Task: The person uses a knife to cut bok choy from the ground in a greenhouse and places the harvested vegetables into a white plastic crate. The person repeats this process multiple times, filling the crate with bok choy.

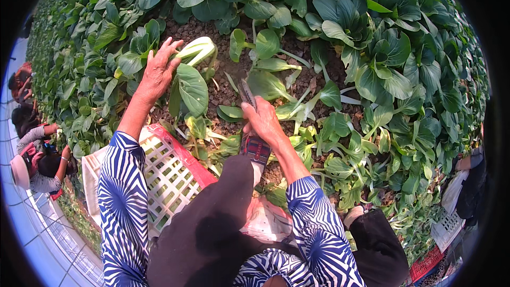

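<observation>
My left hand [161, 67] grips a head of bok choy [195, 73], its pale stem base pointing up and right and its green leaves hanging below. In my right hand [261, 119] is a knife [248, 92], held low over the soil with its blade pointing away from me; the handle is mostly covered by my fingers. Loose bok choy leaves [267, 83] lie on the ground just beyond and right of the knife. Between the two hands is bare brown soil [223, 81] with a few leaf scraps.
A white plastic crate [171, 175] with a red rim stands beside my left leg. Dense bok choy plants [382, 48] grow ahead and on both sides. My shoe [255, 149] rests on the soil below my right hand. Other people [44, 159] work at far left; another crate [448, 227] sits at right.
</observation>
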### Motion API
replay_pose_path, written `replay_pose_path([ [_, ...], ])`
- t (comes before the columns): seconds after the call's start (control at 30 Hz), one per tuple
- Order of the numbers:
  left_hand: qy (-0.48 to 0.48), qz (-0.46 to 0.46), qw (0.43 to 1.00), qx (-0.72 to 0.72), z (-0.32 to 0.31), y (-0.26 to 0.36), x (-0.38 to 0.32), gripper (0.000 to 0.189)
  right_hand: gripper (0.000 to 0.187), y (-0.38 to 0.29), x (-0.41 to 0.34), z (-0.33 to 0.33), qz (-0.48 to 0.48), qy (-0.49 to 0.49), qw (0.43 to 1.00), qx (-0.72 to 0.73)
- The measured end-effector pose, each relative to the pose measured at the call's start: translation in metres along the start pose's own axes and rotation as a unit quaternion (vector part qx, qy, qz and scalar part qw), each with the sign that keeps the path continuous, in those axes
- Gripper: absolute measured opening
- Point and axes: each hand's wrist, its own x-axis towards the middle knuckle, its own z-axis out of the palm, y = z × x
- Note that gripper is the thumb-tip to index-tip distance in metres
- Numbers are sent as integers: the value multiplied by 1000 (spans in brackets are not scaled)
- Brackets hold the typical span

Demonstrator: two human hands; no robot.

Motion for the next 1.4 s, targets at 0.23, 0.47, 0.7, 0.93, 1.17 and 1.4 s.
replay_pose_path([
  [0.23,-93,69,814,-570,-45,91,-5,40,30,-82,-91,-42,-226,123,946,195],
  [0.47,108,240,964,-34,-98,214,-50,23,63,-175,-168,-60,-323,157,911,204],
  [0.7,198,334,920,53,-155,275,-94,28,44,-187,-227,-59,-377,147,911,73],
  [0.93,208,184,956,-93,-241,224,-173,24,27,-187,-267,-109,-364,293,761,-451],
  [1.17,265,-144,931,-207,-276,91,-390,30,31,-104,-251,-141,-159,75,910,-376],
  [1.4,271,-313,910,0,-214,40,-536,31,34,-61,-212,-161,-177,12,895,-409],
])
